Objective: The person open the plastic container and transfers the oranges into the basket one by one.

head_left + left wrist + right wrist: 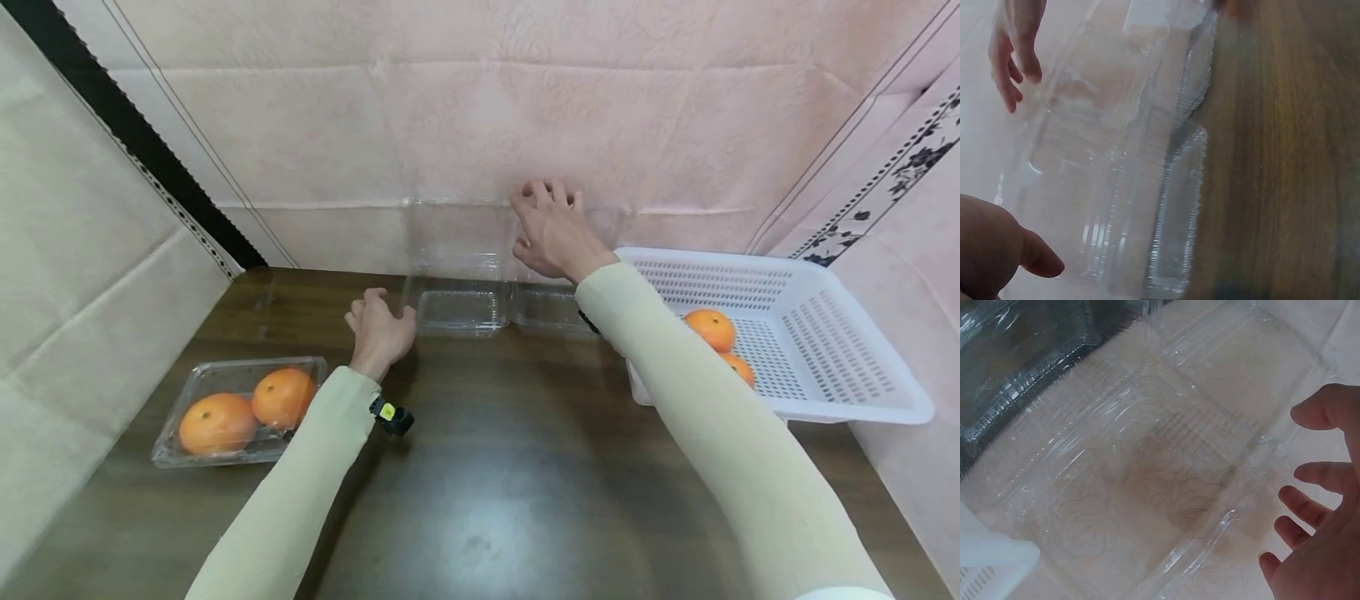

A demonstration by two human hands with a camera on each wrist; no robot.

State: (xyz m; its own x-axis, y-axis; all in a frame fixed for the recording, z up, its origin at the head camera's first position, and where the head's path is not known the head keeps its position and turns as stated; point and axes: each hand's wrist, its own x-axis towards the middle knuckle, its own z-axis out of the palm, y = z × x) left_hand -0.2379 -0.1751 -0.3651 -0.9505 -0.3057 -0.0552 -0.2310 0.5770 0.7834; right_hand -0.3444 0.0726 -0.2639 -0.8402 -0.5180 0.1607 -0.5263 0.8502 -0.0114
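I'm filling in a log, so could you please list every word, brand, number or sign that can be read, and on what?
None can be read.
Yellow tag on the black wrist device: any marking is too small to read.
Oranges, clear boxes, basket: no readable text.

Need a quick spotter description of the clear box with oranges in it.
Start at the dark brown table and go to its left side, beside the left sleeve. A low, see-through plastic box lies there. Unlike the two open, empty clear boxes at the back, it holds two oranges.
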